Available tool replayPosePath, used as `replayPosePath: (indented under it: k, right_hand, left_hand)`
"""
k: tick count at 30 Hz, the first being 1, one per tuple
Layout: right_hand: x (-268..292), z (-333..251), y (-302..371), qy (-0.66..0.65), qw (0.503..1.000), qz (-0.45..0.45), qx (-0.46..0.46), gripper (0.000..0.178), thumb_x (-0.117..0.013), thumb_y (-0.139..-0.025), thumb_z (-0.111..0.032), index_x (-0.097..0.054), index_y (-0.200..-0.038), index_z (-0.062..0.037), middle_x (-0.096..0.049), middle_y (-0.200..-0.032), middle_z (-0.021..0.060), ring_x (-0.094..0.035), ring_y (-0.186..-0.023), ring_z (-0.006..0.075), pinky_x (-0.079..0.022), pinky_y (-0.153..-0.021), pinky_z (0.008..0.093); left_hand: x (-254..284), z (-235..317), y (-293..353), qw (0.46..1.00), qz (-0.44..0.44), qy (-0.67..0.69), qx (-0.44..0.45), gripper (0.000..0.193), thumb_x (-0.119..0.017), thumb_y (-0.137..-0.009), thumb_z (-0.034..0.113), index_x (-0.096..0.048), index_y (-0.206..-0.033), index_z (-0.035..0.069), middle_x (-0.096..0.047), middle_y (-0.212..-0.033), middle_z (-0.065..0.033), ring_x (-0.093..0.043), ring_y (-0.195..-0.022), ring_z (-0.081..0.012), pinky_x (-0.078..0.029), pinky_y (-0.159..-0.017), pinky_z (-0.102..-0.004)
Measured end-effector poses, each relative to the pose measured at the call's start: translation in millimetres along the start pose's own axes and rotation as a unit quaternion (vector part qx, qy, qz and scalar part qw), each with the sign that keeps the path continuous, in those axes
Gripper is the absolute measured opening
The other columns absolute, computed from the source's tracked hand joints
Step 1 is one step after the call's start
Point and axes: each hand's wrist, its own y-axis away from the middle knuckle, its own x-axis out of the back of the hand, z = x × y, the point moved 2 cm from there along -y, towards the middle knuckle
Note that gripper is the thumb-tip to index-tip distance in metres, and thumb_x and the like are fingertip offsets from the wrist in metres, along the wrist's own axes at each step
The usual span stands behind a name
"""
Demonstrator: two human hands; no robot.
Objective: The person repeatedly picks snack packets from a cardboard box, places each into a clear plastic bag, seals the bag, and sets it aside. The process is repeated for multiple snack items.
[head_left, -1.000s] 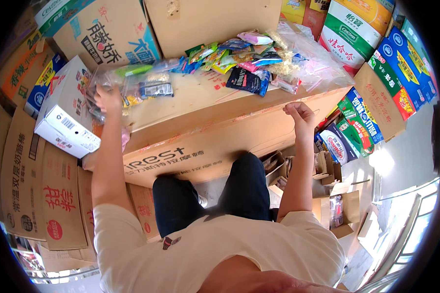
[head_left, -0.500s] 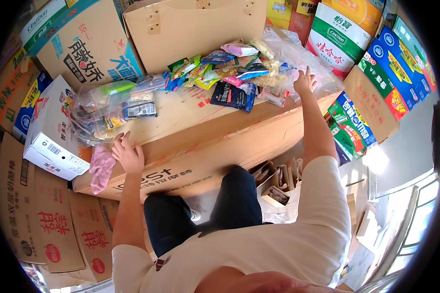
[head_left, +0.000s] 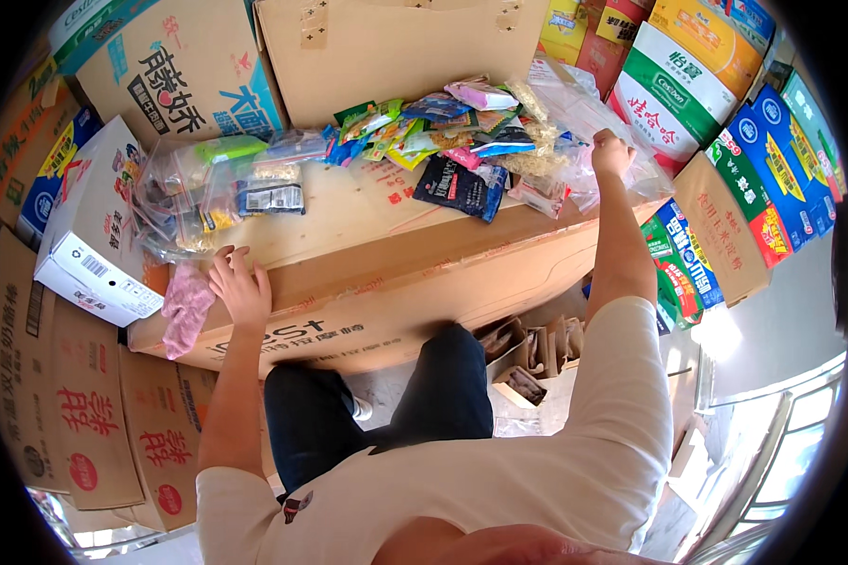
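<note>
My right hand [head_left: 611, 151] is stretched out to the far right corner of the big cardboard box [head_left: 386, 282] that serves as my work surface. The fingers are curled shut on the crinkled clear plastic bags [head_left: 598, 118] heaped at that corner; whether I have one bag or several I cannot tell.

My left hand [head_left: 240, 287] rests open, palm down, fingers spread, on the near left edge of the box top. It holds nothing. A pink cloth [head_left: 187, 306] hangs over the edge just beside it, and a pile of clear pouches with snacks inside [head_left: 193, 193] lies just beyond, toward the far left corner.

A spread of coloured snack packets [head_left: 424, 127] runs along the far edge, with a dark packet [head_left: 462, 186] nearer the middle.

Judgement: the step in hand is taking up a bag from the right-hand heap. The next move calls for separating a single bag cleanly without dragging neighbouring packets off the right edge.
</note>
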Motion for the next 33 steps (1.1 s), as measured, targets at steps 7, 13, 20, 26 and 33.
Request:
replayPosePath:
  k: [7, 13, 20, 26, 33]
  right_hand:
    - [79.0, -55.5, -12.4, -0.273, 0.949, 0.127, 0.092, 0.019, -0.059, -0.077, 0.001, -0.068, -0.091, -0.0077, -0.068, -0.09, 0.0092, -0.069, -0.077, 0.0246, -0.052, -0.066, 0.0345]
    - [181.9, -154.5, 39.4, -0.507, 0.837, -0.027, 0.204, 0.042, -0.046, -0.076, 0.015, -0.067, -0.108, -0.001, -0.061, -0.118, 0.0111, -0.063, -0.1, 0.0172, -0.049, -0.074, 0.0251]
    - [248.4, -240.7, 157.6, -0.68, 0.662, -0.229, 0.217, 0.056, -0.044, -0.076, 0.017, -0.061, -0.125, -0.0024, -0.052, -0.137, 0.0117, -0.048, -0.126, 0.0194, -0.046, -0.089, 0.0275]
    - [260.2, -264.0, 218.0, -0.696, 0.604, -0.29, 0.258, 0.053, -0.047, -0.079, 0.015, -0.06, -0.127, -0.0014, -0.052, -0.137, 0.012, -0.047, -0.126, 0.0198, -0.041, -0.098, 0.0298]
    - [242.1, -275.4, 248.0, -0.805, 0.502, -0.297, 0.111, 0.038, -0.06, -0.087, -0.008, -0.053, -0.123, 0.0006, -0.062, -0.118, 0.0148, -0.059, -0.107, 0.0194, -0.046, -0.092, 0.0332]
  left_hand:
    - [-1.5, -2.6, -0.3, 1.0, 0.004, 0.0, 0.0, 0.028, -0.057, -0.082, 0.015, -0.057, -0.109, 0.009, -0.048, -0.123, -0.0131, -0.045, -0.106, -0.0342, -0.031, -0.091, -0.0464]
    - [-0.6, -8.7, 1.2, 0.999, 0.03, 0.031, -0.02, 0.026, -0.059, -0.081, 0.016, -0.058, -0.107, 0.01, -0.05, -0.119, -0.011, -0.045, -0.109, -0.0328, -0.031, -0.089, -0.0472]
    - [19.3, 44.6, -11.7, 0.846, -0.15, 0.505, 0.085, 0.03, -0.058, -0.092, 0.029, -0.059, -0.115, 0.009, -0.068, -0.099, -0.0043, -0.059, -0.094, -0.0176, -0.039, -0.087, -0.0306]
    - [74.0, 106.4, -2.5, 0.466, -0.366, 0.771, 0.233, 0.043, -0.05, -0.097, 0.039, -0.056, -0.124, 0.006, -0.067, -0.111, -0.007, -0.058, -0.103, -0.0146, -0.041, -0.094, -0.033]
    - [118.6, 99.5, 8.4, 0.604, -0.249, 0.73, 0.201, 0.032, -0.067, -0.088, 0.008, -0.056, -0.118, 0.001, -0.066, -0.093, -0.003, -0.061, -0.085, -0.0081, -0.047, -0.078, -0.0221]
